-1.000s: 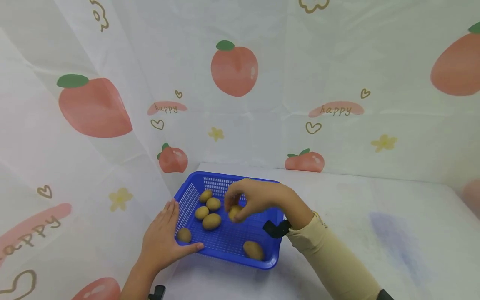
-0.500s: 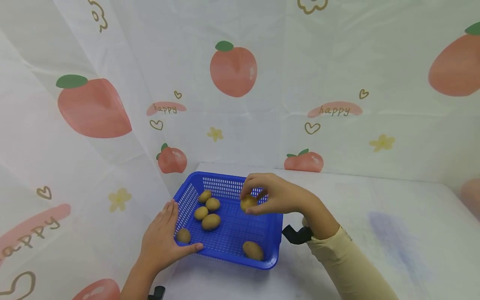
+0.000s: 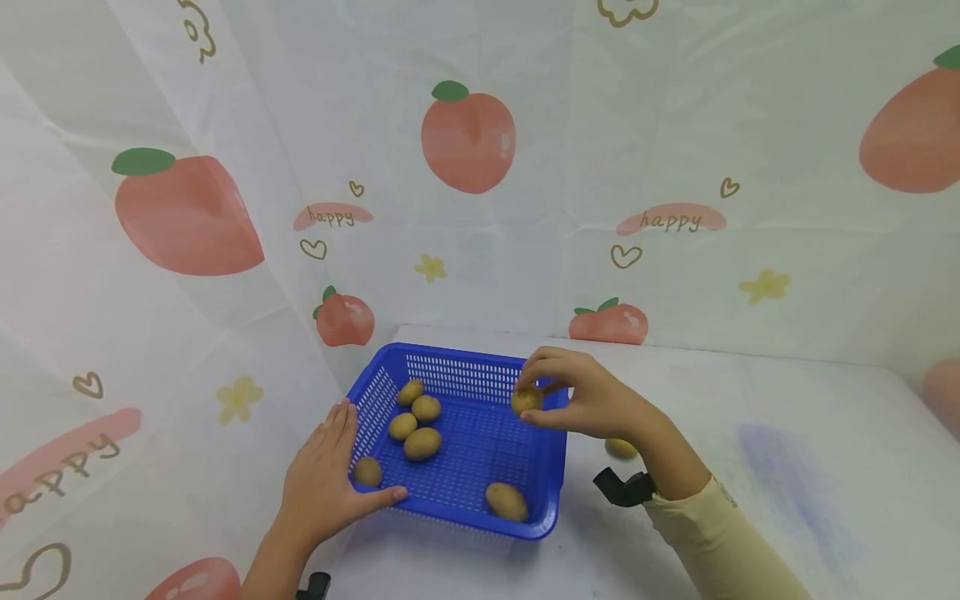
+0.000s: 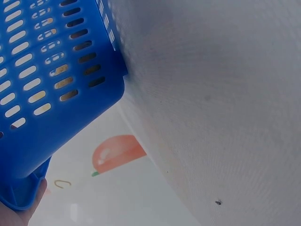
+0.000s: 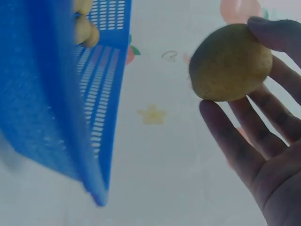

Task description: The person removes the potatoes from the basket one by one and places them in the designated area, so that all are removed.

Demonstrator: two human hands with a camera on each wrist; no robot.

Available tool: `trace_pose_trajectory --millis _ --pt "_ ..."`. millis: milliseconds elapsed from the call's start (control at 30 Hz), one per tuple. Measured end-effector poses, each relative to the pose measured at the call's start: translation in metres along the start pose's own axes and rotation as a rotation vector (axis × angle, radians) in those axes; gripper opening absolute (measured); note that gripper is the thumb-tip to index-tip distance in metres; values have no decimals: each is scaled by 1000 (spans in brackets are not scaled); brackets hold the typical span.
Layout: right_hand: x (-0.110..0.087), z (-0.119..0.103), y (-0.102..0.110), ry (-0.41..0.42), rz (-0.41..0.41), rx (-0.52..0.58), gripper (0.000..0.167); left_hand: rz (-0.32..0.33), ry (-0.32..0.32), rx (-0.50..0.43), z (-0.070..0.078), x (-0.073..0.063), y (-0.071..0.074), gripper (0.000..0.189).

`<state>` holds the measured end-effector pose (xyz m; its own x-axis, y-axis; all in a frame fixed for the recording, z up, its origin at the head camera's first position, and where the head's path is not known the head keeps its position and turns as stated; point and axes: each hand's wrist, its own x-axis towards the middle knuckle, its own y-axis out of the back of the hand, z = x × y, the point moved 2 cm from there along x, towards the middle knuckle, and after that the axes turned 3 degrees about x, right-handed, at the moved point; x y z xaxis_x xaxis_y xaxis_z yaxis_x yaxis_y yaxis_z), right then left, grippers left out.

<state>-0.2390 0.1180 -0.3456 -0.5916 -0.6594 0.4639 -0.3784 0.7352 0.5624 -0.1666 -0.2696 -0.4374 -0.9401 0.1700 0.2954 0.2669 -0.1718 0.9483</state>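
Observation:
My right hand (image 3: 588, 396) pinches a potato (image 3: 527, 402) between thumb and fingers above the right rim of the blue plastic basket (image 3: 442, 512). In the right wrist view the held potato (image 5: 230, 63) hangs beside the basket's wall (image 5: 101, 103), clear of it. My left hand (image 3: 321, 479) rests on the basket's near left corner, its fingers straight along the left rim and its thumb along the front rim. Inside the basket several potatoes (image 3: 422, 444) lie at the left, and a bigger potato (image 3: 507, 502) lies in the near right corner.
Another potato (image 3: 621, 448) lies on the white table (image 3: 720, 508) right of the basket, partly behind my right wrist. A white cloth with printed peaches (image 3: 468, 143) hangs behind and at the left, close to the basket.
My right hand has lifted the potato from among the others and carried it right to the basket's rim. The potato on the table has come into sight. My left hand has stayed put.

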Motion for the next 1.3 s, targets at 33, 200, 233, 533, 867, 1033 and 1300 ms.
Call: trace_pose_trajectory --millis 33,200,233,533,867,1033,1300 --pt "-3 1 1 11 21 -14 21 4 -1 1 0 0 0 144" --pt "-22 6 9 26 124 -67 30 22 -14 -1 1 0 1 142" --pt "-26 7 11 22 143 -72 32 18 -14 -1 1 0 1 143" --pt "-60 18 27 -13 238 -96 39 -11 -5 7 3 2 3 145" --pt "-92 30 36 -17 307 -150 41 -20 -3 11 0 2 2 146" --pt "-102 35 40 -40 322 -173 41 -17 -2 2 0 1 1 145" --pt "-114 39 50 -107 344 -247 39 12 -9 1 0 1 0 144"
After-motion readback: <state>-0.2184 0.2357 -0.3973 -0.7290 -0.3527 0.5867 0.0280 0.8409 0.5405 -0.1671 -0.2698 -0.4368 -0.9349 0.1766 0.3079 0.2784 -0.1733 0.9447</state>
